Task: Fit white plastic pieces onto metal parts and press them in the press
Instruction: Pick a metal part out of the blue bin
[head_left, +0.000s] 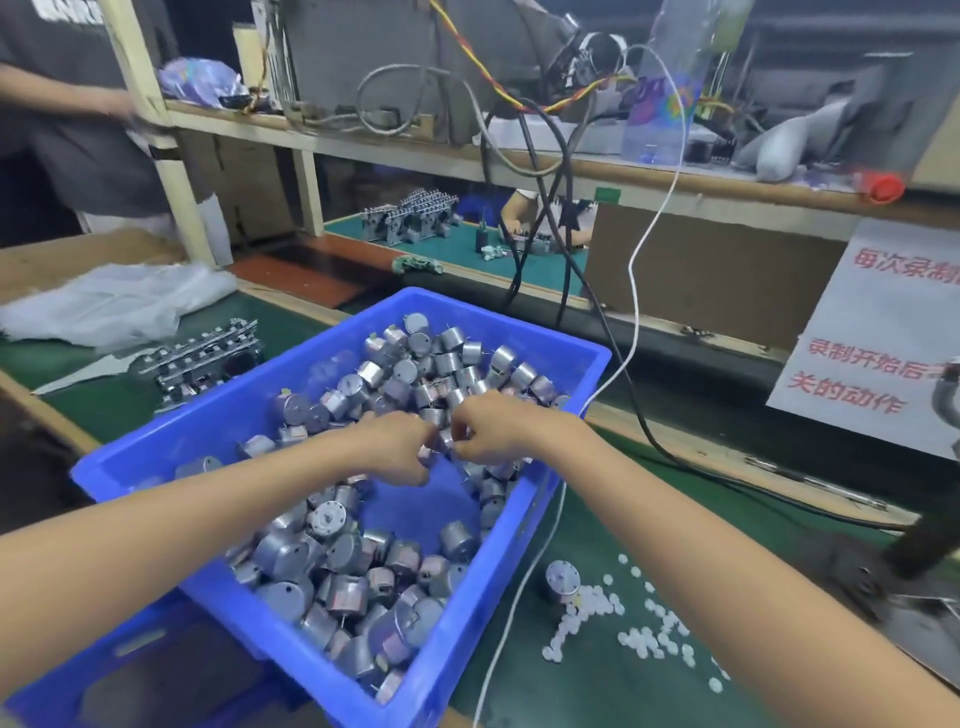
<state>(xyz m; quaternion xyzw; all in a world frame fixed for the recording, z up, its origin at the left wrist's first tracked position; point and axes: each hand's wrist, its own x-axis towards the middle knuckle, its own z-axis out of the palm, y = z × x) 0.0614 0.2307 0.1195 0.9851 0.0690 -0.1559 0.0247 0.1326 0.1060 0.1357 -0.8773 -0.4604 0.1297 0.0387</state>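
Forearms (156, 525) reach over the blue bin (470, 623), where left hand (397, 449) and right hand (501, 431), both curled, pinch one metal part (441, 440) between them; white plastic pieces (644, 639) lie right of both hands, so each should be seated squarely before pressing.

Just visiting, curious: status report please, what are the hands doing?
Left hand, right hand pinching metal parts in blue bin. White plastic pieces loose on mat, untouched. White cable beside bin.

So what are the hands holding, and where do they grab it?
The left hand and right hand pinch small metal motors between them; fingers hide exactly where.
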